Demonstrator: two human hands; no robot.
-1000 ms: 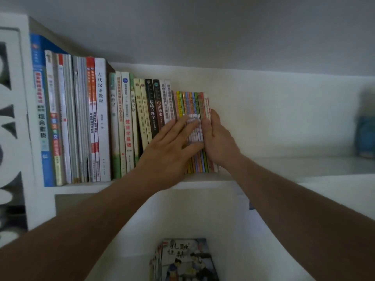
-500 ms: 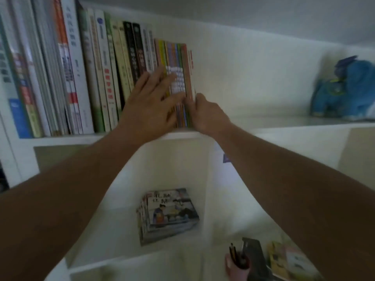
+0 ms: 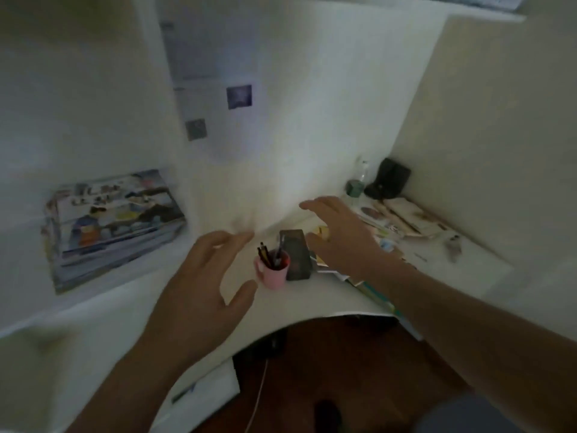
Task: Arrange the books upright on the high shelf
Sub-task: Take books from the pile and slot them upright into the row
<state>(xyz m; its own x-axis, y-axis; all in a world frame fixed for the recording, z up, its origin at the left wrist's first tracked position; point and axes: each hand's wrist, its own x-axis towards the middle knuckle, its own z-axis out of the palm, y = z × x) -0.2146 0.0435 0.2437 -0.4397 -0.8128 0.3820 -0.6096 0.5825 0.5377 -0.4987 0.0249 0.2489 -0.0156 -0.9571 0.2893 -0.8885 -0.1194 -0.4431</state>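
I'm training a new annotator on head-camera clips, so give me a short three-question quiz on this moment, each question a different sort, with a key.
1. True or false: the left hand has a grip on a book.
2. Multiple choice: the pink cup with pens stands (A) on the floor, (B) on the desk beside a dark box, (C) on the stack of books.
3. Fill in: the stack of books lies ____ in a shelf compartment, not upright.

Key
1. False; both the left hand and the right hand are open in the air, holding nothing.
2. B.
3. Flat.
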